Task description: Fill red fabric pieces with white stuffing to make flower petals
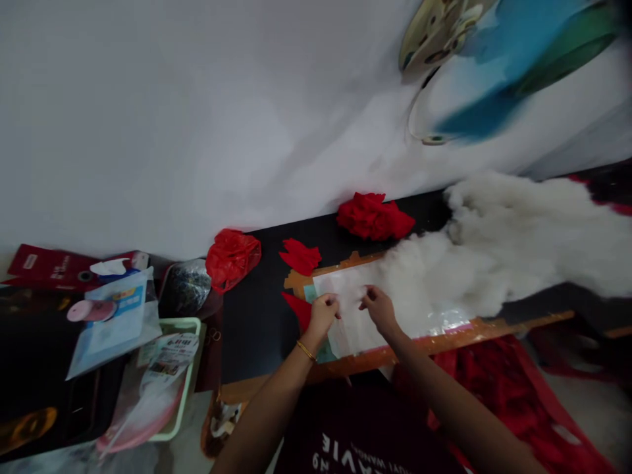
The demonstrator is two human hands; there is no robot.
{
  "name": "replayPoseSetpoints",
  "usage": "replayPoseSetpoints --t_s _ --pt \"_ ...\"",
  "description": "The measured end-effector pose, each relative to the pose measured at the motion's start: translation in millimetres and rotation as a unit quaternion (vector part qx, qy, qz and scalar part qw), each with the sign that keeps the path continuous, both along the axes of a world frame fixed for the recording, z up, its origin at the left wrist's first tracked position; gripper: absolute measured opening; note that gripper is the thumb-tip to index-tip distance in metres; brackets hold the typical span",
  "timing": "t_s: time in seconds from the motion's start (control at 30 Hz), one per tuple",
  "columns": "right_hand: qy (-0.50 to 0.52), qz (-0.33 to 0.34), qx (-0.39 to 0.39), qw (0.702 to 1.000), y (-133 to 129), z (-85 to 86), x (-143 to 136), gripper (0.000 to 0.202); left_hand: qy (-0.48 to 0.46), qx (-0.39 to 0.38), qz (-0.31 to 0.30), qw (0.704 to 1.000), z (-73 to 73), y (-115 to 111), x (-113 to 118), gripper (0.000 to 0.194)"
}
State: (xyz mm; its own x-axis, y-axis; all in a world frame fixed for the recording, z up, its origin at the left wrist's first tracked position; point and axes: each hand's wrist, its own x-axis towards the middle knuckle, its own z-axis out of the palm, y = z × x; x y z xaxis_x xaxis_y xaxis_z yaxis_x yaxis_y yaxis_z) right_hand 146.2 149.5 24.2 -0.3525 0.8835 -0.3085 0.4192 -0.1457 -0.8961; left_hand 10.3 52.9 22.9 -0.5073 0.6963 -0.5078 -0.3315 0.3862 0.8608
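My left hand (322,317) is closed over the white sheet on the worktable. A pointed piece of red cloth (297,309) sticks out to the left from under it, seemingly gripped by the lower fingers. My right hand (379,308) is a short way to the right, its thumb and fingers pinched together. Whatever lies between those fingertips is too faint against the white to make out. Right beside that hand a big heap of white stuffing fluff (444,270) spreads over the table to the right.
Red cloth pieces lie behind my hands: a small one (301,257) and a larger pile (375,217). A red plastic bag (233,259) sits at the table's (251,329) left corner. Further left stands a pale green basket (190,375). A fan (523,66) hangs on the wall, upper right.
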Motion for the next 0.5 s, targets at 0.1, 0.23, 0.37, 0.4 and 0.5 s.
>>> replayPoseSetpoints --t_s 0.1,0.23,0.37,0.4,0.5 --pt "-0.034 -0.061 0.000 0.998 21 -4.7 18 0.034 0.005 -0.014 0.044 0.999 -4.6 -19 -10 0.013" --pt "-0.103 0.001 0.073 0.992 47 -7.0 36 0.037 -0.011 -0.008 0.081 0.997 -4.5 -39 -19 0.022" --pt "-0.068 0.122 0.190 0.972 31 11.4 29 0.051 -0.032 0.008 0.097 0.995 2.1 -43 -18 0.028" --pt "-0.037 0.157 0.187 0.969 19 17.3 24 0.053 -0.035 0.012 0.097 0.995 4.6 -43 -15 0.027" --pt "0.036 0.264 0.139 0.954 -24 29.4 8 0.051 -0.042 0.034 0.087 0.995 11.9 -42 2 0.025"
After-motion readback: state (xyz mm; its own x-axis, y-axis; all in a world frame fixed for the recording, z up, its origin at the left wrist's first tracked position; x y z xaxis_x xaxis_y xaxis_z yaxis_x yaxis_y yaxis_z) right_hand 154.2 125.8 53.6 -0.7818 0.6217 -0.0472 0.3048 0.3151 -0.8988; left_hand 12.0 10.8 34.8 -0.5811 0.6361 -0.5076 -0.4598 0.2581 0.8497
